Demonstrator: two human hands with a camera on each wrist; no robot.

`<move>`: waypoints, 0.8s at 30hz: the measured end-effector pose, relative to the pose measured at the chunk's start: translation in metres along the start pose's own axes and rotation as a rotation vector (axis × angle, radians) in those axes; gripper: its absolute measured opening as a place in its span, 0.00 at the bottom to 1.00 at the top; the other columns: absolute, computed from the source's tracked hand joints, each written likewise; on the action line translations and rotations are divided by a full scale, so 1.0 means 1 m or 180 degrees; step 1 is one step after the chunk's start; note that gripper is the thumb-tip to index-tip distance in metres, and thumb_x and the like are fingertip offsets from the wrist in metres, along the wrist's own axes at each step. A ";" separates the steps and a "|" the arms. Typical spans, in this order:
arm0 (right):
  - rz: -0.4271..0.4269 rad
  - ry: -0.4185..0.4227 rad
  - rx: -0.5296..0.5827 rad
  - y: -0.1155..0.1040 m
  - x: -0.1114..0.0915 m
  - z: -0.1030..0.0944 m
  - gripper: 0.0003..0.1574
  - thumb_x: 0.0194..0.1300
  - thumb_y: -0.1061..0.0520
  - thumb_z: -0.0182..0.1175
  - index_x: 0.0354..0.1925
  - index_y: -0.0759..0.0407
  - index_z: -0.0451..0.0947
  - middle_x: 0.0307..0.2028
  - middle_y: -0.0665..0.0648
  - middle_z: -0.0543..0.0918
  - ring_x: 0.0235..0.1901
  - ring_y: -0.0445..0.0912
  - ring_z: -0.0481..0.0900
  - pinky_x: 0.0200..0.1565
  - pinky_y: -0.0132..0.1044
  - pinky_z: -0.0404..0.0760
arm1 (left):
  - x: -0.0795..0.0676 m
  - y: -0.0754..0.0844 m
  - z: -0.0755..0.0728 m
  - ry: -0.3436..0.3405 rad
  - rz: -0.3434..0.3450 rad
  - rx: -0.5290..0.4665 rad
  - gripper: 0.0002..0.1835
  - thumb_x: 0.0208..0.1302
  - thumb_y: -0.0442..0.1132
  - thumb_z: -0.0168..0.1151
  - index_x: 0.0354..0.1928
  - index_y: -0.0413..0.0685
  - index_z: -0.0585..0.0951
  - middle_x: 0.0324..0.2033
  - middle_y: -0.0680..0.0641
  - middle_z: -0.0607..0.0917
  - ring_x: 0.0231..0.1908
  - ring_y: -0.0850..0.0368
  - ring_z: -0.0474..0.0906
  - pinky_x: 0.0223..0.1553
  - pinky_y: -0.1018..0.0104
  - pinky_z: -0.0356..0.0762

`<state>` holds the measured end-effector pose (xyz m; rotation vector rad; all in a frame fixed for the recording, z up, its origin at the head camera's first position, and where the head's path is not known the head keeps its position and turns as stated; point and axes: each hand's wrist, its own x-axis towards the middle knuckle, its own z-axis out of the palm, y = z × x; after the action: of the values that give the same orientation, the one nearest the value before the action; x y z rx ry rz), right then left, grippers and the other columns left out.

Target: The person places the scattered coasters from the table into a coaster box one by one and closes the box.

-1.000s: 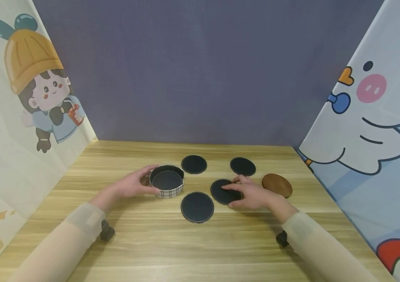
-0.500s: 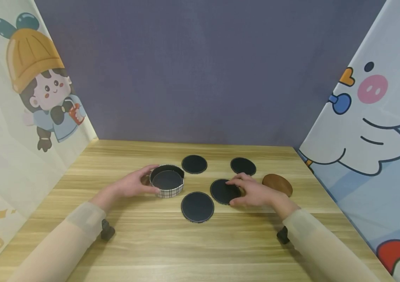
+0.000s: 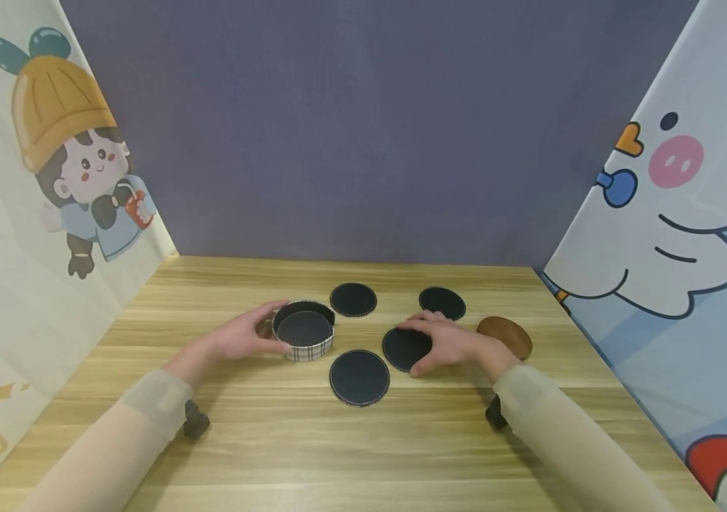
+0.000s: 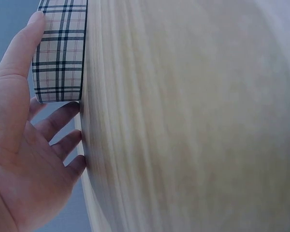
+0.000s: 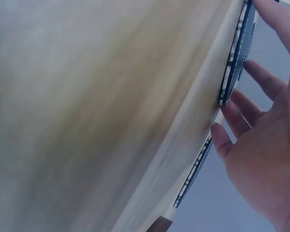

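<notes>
In the head view a round plaid coaster holder (image 3: 303,337) with a black inside stands left of centre on the table. My left hand (image 3: 245,334) holds it from the left, thumb along the near wall. Its plaid wall (image 4: 61,50) fills the upper left of the left wrist view. A round black coaster (image 3: 404,348) lies flat right of centre. Over its right part, my right hand (image 3: 449,345) grips it by the rim, thumb at the near edge and fingertips at the far edge. The coaster's edge (image 5: 237,53) shows patterned in the right wrist view.
More black coasters lie around: one in front (image 3: 359,377), another at the back (image 3: 353,299), and a third back right (image 3: 442,302), partly behind my right hand. A brown wooden disc (image 3: 503,336) lies right of my right wrist. A purple-grey panel (image 3: 357,128) closes the back.
My right hand has shifted left over the coaster; its fingers have gone from lying on top to reaching the far and near edges. The left hand and holder have stayed put.
</notes>
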<state>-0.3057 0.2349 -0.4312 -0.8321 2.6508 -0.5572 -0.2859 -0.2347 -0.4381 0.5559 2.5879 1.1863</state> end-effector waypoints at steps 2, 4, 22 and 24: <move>0.0013 -0.0023 -0.0039 -0.001 0.002 0.000 0.64 0.56 0.31 0.82 0.84 0.38 0.66 0.82 0.56 0.63 0.79 0.64 0.59 0.75 0.74 0.64 | 0.000 0.000 0.000 0.0004 -0.0004 0.0005 0.62 0.61 0.57 0.84 0.88 0.50 0.56 0.79 0.29 0.71 0.74 0.29 0.75 0.79 0.30 0.66; 0.0007 -0.0032 -0.0058 -0.001 0.003 0.000 0.64 0.56 0.31 0.82 0.84 0.39 0.66 0.82 0.56 0.64 0.79 0.64 0.60 0.76 0.75 0.62 | 0.000 0.000 0.000 0.0008 -0.0007 0.0014 0.62 0.61 0.57 0.84 0.88 0.50 0.56 0.79 0.29 0.71 0.74 0.29 0.75 0.79 0.30 0.66; 0.0026 0.0020 -0.0080 -0.011 0.001 0.001 0.65 0.53 0.35 0.84 0.83 0.45 0.68 0.76 0.56 0.69 0.73 0.59 0.64 0.73 0.67 0.71 | 0.000 -0.001 0.000 -0.0017 -0.0022 0.0029 0.63 0.60 0.58 0.83 0.89 0.51 0.55 0.79 0.29 0.70 0.75 0.29 0.74 0.79 0.30 0.65; 0.0012 0.0036 -0.0092 -0.011 0.001 0.001 0.65 0.52 0.35 0.84 0.83 0.46 0.68 0.75 0.56 0.69 0.72 0.58 0.65 0.72 0.66 0.72 | 0.001 -0.001 0.000 -0.0016 -0.0022 0.0036 0.63 0.60 0.58 0.83 0.89 0.51 0.55 0.79 0.29 0.70 0.75 0.29 0.74 0.79 0.30 0.65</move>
<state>-0.3010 0.2256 -0.4279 -0.8343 2.6762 -0.5255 -0.2867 -0.2351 -0.4386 0.5511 2.5919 1.1674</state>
